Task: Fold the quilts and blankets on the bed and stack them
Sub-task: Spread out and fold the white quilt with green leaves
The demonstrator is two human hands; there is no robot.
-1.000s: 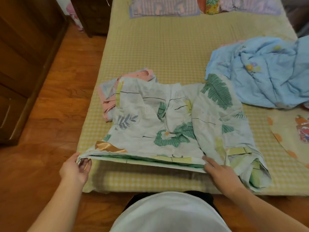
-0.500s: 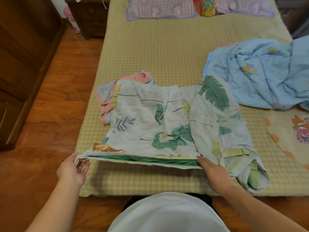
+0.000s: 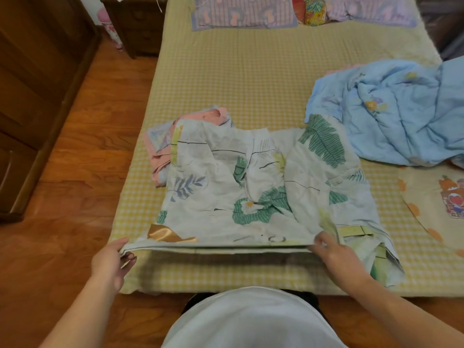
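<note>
A white quilt with green leaf prints [image 3: 251,187] lies partly folded near the foot of the bed [image 3: 226,71]. My left hand [image 3: 111,262] pinches its near left corner. My right hand [image 3: 336,254] grips the near edge further right, and the edge is held a little above the sheet. A loose flap of the quilt hangs past my right hand. A folded pink and pale blue blanket [image 3: 163,146] peeks out under the quilt's far left side. A crumpled light blue quilt [image 3: 386,111] is heaped at the right.
A cream blanket with cartoon prints [image 3: 437,202] lies at the right edge. Pillows [image 3: 241,11] sit at the head of the bed. A wooden wardrobe [image 3: 30,84] and nightstand [image 3: 135,23] stand left, across wood flooring [image 3: 82,172].
Both hands have lifted the leaf quilt's near edge slightly and drawn it taut; the green inner layers seen earlier are closed up into a flat edge.
</note>
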